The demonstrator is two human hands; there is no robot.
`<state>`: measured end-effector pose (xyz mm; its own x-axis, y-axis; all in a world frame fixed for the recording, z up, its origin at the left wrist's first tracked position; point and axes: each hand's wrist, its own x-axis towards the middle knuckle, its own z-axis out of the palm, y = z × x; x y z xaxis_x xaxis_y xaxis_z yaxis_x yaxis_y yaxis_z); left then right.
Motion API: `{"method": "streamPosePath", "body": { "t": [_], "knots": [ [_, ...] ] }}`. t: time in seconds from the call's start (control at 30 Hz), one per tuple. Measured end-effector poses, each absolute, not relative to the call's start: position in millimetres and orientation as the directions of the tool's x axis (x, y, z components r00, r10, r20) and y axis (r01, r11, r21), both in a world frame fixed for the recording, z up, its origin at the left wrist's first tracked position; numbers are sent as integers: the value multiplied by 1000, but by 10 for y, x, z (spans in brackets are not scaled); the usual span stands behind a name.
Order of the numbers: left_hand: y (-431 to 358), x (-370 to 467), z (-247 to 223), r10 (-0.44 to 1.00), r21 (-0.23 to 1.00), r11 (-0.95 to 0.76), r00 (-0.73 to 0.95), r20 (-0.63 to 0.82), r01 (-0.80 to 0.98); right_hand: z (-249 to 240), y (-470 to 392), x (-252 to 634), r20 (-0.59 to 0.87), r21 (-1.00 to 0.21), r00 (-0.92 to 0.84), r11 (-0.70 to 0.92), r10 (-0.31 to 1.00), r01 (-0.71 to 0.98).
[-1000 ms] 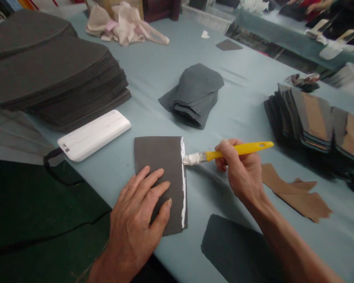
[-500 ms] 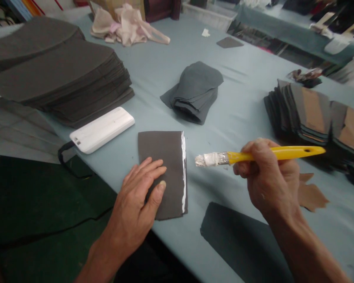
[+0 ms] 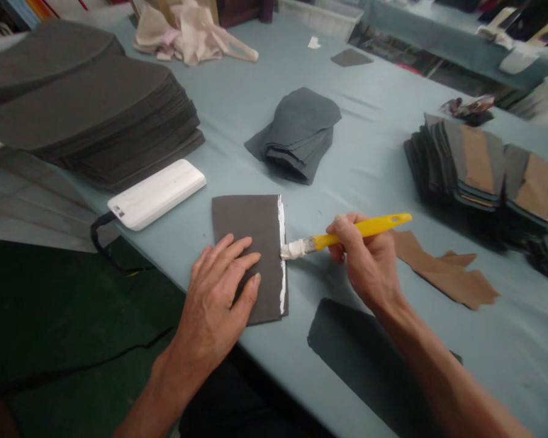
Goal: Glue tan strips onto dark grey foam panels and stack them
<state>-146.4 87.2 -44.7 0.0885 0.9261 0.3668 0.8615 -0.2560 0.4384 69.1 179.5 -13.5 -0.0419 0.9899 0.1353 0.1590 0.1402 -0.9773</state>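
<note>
Dark grey sheets, layered with their right edges nearly lined up, lie near the table's front edge. My left hand rests flat on them, fingers spread. A strip of white paste runs down their right edge. My right hand grips a yellow-handled paintbrush. Its bristles, coated in white, touch the pasted edge about halfway down. Below my right forearm lies another dark piece, and a torn brown scrap sits to the right of my hand.
Tall stacks of dark sheets stand at the left, with a white power bank and its black cable before them. A folded dark bundle lies mid-table. Banded dark stacks are at right; a pale cloth is at the back.
My right hand has moved left with the paintbrush, bringing its bristles from beside the sheets onto the pasted edge. My left hand stays on the sheets. The view has shifted slightly.
</note>
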Motion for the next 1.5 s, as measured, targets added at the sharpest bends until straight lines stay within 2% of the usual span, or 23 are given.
{"method": "streamPosePath", "body": {
  "t": [0.17,0.4,0.63,0.9,1.2,1.5],
  "knots": [
    [873,-1464,-441,930,457,-258,90,358,851,-9,1544,808,66,-976,-87,82,994,200],
    [873,-1456,-413,942,462,-236,84,325,855,-52,1589,744,127,-983,6,125,992,131],
    [875,-1447,-385,957,487,-207,72,282,849,32,1306,821,18,-983,-98,36,995,182],
    [877,-1448,-379,960,485,-206,80,268,850,-71,1311,745,95,-989,-21,97,995,114],
    [870,-1438,-361,960,482,-201,73,271,853,36,1043,851,-10,-981,-103,10,995,192],
    [865,-1470,-323,964,517,-207,82,254,830,12,1106,969,74,-994,40,71,996,78]
  ]
}}
